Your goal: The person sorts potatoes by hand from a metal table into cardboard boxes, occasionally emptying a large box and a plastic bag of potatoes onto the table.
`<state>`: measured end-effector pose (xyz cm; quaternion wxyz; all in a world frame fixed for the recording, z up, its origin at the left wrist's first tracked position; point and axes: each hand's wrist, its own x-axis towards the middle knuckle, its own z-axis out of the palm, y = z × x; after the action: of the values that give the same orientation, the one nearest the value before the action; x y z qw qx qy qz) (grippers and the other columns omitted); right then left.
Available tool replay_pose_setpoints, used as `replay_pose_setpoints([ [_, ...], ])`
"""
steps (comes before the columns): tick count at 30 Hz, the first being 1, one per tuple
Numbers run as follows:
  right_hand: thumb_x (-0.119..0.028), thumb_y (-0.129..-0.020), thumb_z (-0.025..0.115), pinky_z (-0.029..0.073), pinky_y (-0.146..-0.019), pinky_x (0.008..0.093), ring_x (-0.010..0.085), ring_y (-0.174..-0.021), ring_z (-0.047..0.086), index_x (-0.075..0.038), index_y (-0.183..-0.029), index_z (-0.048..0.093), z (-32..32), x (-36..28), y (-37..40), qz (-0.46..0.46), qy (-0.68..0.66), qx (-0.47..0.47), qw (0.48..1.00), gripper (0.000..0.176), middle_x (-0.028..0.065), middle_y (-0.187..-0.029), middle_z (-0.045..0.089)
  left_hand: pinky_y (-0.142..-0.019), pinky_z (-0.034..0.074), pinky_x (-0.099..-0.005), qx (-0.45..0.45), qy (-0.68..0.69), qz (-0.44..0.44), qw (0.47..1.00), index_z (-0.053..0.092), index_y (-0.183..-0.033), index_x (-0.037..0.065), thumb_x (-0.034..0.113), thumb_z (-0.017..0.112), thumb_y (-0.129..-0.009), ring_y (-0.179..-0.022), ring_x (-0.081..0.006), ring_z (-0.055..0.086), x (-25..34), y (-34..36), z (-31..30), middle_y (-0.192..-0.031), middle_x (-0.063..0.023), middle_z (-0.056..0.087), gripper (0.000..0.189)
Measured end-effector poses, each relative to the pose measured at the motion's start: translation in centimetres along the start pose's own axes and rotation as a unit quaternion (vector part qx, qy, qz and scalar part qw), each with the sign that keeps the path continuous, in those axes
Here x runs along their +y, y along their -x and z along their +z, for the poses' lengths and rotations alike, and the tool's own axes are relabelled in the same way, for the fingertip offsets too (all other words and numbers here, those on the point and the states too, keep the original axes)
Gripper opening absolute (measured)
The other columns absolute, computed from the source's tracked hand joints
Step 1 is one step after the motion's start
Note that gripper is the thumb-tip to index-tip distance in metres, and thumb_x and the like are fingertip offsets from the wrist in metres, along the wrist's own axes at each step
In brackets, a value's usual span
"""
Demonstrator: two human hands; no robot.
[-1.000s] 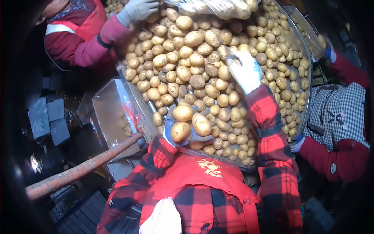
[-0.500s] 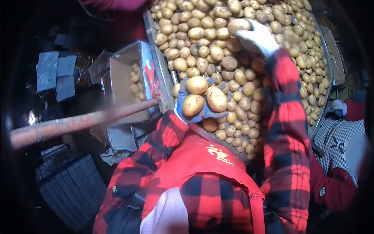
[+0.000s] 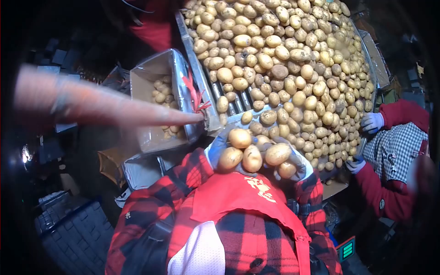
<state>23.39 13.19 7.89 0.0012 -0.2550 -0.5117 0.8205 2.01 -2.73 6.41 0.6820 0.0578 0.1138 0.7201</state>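
Observation:
Both my gloved hands are close together in front of my red apron (image 3: 243, 188), at the near edge of the potato heap. My left hand (image 3: 215, 150) is curled under several potatoes (image 3: 230, 158); most of its fingers are hidden beneath them. My right hand (image 3: 300, 166) cups more potatoes (image 3: 277, 154) from the right side. The two handfuls touch, so which hand bears the middle potato (image 3: 252, 159) is hard to tell. Beyond them a large heap of loose potatoes (image 3: 316, 91) covers the metal table, with bare rollers (image 3: 238, 101) showing at its left.
A lined cardboard box (image 3: 142, 101) holding some potatoes stands left of the table. A rusty pole (image 3: 114, 105) with red ties (image 3: 195, 94) crosses in front of it. At right, another person (image 3: 394, 151) has gloved hands by the heap. Dark stacked crates (image 3: 75, 229) stand lower left.
My right hand has come back from the far heap to beside my left, now with potatoes in it. Both hands are nearer my apron. My view has shifted, and more rollers show.

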Motion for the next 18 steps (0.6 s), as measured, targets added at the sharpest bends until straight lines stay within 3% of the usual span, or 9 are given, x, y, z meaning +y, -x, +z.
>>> replay_pose_setpoints([
  [1, -0.014, -0.1, 0.061, 0.046, -0.107, 0.0375, 0.0233, -0.131, 0.053, -0.003, -0.153, 0.037, 1.4, -1.2, -0.9, -0.051, 0.206, -0.064, 0.975, 0.06, 0.0129, -0.147, 0.051, -0.105, 0.048, -0.0461, -0.085, 0.013, 0.053, 0.995, 0.048, -0.141, 0.002, 0.013, 0.075, -0.088, -0.127, -0.0309, 0.056, 1.0, 1.4, 1.3, -0.13, -0.0164, 0.061, 0.061],
  [3, -0.018, -0.1, 0.06, 0.048, -0.103, 0.0374, 0.0245, -0.125, 0.058, -0.005, -0.154, 0.035, 4.0, 0.3, -1.8, 0.043, -0.038, -0.063, 0.996, 0.06, 0.0115, -0.146, 0.052, -0.108, 0.045, -0.0433, -0.024, 0.136, -0.018, 0.99, 0.054, -0.137, 0.007, 0.009, 0.066, -0.094, -0.125, -0.0318, 0.058, 2.7, 4.6, 2.1, -0.131, -0.0183, 0.061, 0.045],
  [5, -0.023, -0.102, 0.058, 0.05, -0.099, 0.0364, 0.0243, -0.118, 0.061, -0.005, -0.155, 0.034, 8.9, 0.3, -5.5, 0.186, -0.1, -0.071, 0.975, 0.061, 0.0107, -0.142, 0.055, -0.11, 0.043, -0.0461, -0.079, 0.083, 0.104, 0.988, 0.054, -0.139, 0.009, 0.009, 0.065, -0.095, -0.126, -0.0325, 0.058, 3.0, 9.1, 0.5, -0.128, -0.0172, 0.063, 0.045],
  [10, -0.035, -0.1, 0.059, 0.055, -0.085, 0.0318, 0.0244, -0.114, 0.062, -0.006, -0.152, 0.038, 18.9, 3.4, -12.2, 0.132, -0.04, -0.252, 0.958, 0.064, 0.0127, -0.134, 0.058, -0.116, 0.035, -0.0539, -0.073, -0.015, 0.268, 0.96, 0.053, -0.143, 0.016, 0.003, 0.058, -0.1, -0.129, -0.0337, 0.056, 8.5, 20.6, -1.0, -0.127, -0.0155, 0.066, 0.046],
  [11, -0.04, -0.101, 0.056, 0.053, -0.09, 0.0323, 0.0231, -0.111, 0.062, -0.005, -0.147, 0.044, 19.9, 2.7, -14.4, 0.02, 0.052, -0.419, 0.906, 0.059, 0.0132, -0.13, 0.06, -0.114, 0.038, -0.0523, -0.043, -0.015, 0.305, 0.951, 0.054, -0.141, 0.015, 0.004, 0.06, -0.097, -0.126, -0.0335, 0.057, 9.5, 22.2, -1.5, -0.124, -0.0154, 0.066, 0.045],
  [13, -0.036, -0.104, 0.052, 0.045, -0.1, 0.0379, 0.0241, -0.112, 0.059, -0.004, -0.134, 0.052, 24.8, 4.0, -16.8, 0.278, -0.149, -0.25, 0.916, 0.044, 0.0146, -0.132, 0.056, -0.11, 0.042, -0.0493, 0.06, -0.022, 0.374, 0.925, 0.056, -0.136, 0.013, 0.005, 0.065, -0.092, -0.12, -0.0331, 0.06, 11.7, 25.5, -5.1, -0.12, -0.0151, 0.067, 0.045],
  [16, -0.037, -0.105, 0.048, 0.048, -0.101, 0.0358, 0.025, -0.117, 0.061, -0.003, -0.143, 0.048, 31.0, 3.2, -23.0, -0.113, 0.07, -0.522, 0.842, 0.051, 0.015, -0.127, 0.063, -0.104, 0.049, -0.0448, 0.291, -0.064, 0.392, 0.871, 0.059, -0.129, 0.009, 0.006, 0.073, -0.085, -0.111, -0.0324, 0.064, 17.4, 30.6, -11.6, -0.112, -0.0147, 0.068, 0.046],
  [17, -0.029, -0.101, 0.058, 0.05, -0.099, 0.036, 0.0242, -0.122, 0.059, -0.004, -0.145, 0.046, 32.9, 3.1, -22.7, 0.062, 0.059, -0.346, 0.935, 0.052, 0.0157, -0.133, 0.06, -0.103, 0.051, -0.0432, 0.371, -0.149, 0.342, 0.851, 0.06, -0.126, 0.008, 0.006, 0.075, -0.083, -0.108, -0.0322, 0.066, 20.2, 32.6, -14.6, -0.11, -0.0146, 0.069, 0.046],
  [18, -0.019, -0.096, 0.067, 0.052, -0.096, 0.0346, 0.0214, -0.121, 0.06, -0.005, -0.14, 0.053, 34.3, 5.1, -26.0, -0.217, 0.118, -0.403, 0.881, 0.048, 0.0141, -0.131, 0.061, -0.101, 0.052, -0.0418, 0.407, -0.49, 0.368, 0.677, 0.061, -0.124, 0.006, 0.008, 0.076, -0.08, -0.106, -0.0309, 0.067, 21.6, 33.4, -12.8, -0.11, -0.0136, 0.069, 0.046],
])
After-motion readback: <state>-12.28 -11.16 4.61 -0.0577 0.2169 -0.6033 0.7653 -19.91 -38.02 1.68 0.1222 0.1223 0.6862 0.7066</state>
